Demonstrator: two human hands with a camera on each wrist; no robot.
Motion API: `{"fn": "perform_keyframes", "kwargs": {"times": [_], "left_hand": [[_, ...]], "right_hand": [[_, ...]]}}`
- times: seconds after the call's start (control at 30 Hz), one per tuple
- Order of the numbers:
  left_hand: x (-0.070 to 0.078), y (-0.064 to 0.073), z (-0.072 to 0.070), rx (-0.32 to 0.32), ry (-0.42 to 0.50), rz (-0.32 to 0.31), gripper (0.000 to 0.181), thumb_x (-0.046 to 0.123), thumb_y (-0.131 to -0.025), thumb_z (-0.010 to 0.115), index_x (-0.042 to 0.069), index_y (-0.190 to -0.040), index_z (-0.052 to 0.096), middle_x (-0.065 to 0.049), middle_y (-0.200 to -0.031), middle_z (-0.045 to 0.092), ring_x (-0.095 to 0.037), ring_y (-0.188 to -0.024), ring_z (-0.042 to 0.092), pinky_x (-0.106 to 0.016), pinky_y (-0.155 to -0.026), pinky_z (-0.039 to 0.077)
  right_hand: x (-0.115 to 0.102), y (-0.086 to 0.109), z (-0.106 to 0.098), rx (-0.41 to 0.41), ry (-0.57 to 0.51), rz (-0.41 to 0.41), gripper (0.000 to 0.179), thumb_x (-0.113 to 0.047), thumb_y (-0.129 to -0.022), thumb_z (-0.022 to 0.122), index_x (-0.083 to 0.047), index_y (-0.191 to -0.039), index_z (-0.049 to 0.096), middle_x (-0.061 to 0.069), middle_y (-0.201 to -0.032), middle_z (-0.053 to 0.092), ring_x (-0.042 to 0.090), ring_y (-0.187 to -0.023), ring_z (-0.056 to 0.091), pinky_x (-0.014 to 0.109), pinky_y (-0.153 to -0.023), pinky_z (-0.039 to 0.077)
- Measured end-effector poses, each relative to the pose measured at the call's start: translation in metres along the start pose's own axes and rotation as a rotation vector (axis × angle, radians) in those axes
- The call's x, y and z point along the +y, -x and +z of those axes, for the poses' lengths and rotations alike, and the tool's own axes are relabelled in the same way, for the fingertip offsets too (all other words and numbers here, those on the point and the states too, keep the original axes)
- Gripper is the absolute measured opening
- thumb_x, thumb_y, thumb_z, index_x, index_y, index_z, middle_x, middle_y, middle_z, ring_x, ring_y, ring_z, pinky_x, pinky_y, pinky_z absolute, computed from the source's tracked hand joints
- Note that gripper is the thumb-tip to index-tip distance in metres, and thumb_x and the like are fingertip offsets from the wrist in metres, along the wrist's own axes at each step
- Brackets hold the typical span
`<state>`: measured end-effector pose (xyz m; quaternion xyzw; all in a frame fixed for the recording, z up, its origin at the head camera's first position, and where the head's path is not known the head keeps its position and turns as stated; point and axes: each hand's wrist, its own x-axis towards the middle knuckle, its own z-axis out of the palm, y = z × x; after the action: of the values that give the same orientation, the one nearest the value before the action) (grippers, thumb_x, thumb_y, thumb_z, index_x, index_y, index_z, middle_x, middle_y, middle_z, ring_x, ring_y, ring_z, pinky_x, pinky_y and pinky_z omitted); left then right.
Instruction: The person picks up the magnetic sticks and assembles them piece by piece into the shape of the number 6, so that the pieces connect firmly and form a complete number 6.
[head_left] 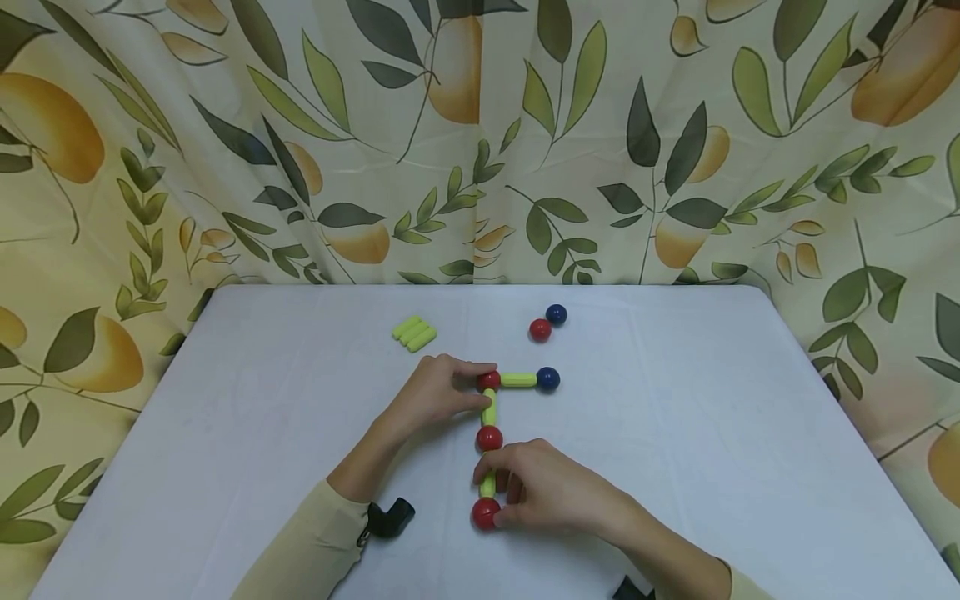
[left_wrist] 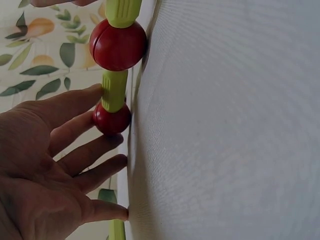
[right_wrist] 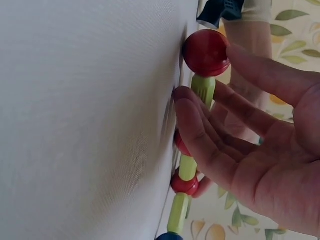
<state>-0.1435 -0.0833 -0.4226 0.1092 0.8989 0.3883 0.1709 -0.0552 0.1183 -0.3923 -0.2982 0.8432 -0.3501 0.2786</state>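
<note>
Red balls and yellow-green rods form a line on the table, with a rod branching right at its far end to a blue ball. My left hand holds the far red ball, its thumb against the adjoining rod. My right hand is round the near end. Its thumb touches the nearest red ball, and its fingers curl over the near rod. Between the hands sits the middle red ball.
Several loose yellow-green rods lie side by side at the back of the white-covered table. To their right are a loose red ball and a loose blue ball. A leaf-and-fruit patterned curtain hangs behind.
</note>
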Motion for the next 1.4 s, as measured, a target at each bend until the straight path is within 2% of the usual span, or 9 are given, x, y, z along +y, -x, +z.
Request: {"fn": "perform_keyframes", "kwargs": {"times": [0.33,0.6,1.4], "left_hand": [[0.0000,-0.0002,0.0005,-0.007,0.002,0.000,0.051,0.028,-0.088,0.086,0.033,-0.135,0.071,-0.001,-0.139,0.069,-0.026,-0.141,0.055,-0.047,-0.109,0.050],[0.0024,0.0006,0.0007,-0.012,-0.018,-0.001,0.052,0.028,-0.089,0.084,0.033,-0.138,0.068,-0.001,-0.141,0.068,-0.026,-0.141,0.054,-0.045,-0.107,0.052],[0.0031,-0.0004,0.0023,-0.023,-0.013,0.020,0.053,0.025,-0.091,0.081,0.031,-0.141,0.066,-0.003,-0.145,0.065,-0.027,-0.142,0.054,-0.043,-0.104,0.053]], "right_hand": [[0.0000,0.0003,0.0022,0.017,0.038,-0.011,0.035,-0.021,-0.080,0.090,-0.016,-0.111,0.074,-0.011,-0.092,0.067,0.006,-0.080,0.059,0.019,-0.072,0.052],[0.0022,0.0024,-0.0029,-0.004,0.057,-0.014,0.036,-0.023,-0.080,0.090,-0.018,-0.112,0.074,-0.012,-0.096,0.068,0.006,-0.084,0.060,0.020,-0.076,0.053],[0.0047,0.0007,-0.0041,-0.011,0.007,-0.004,0.036,-0.019,-0.081,0.089,-0.017,-0.114,0.074,-0.008,-0.095,0.068,0.009,-0.084,0.062,0.020,-0.074,0.054]]}}
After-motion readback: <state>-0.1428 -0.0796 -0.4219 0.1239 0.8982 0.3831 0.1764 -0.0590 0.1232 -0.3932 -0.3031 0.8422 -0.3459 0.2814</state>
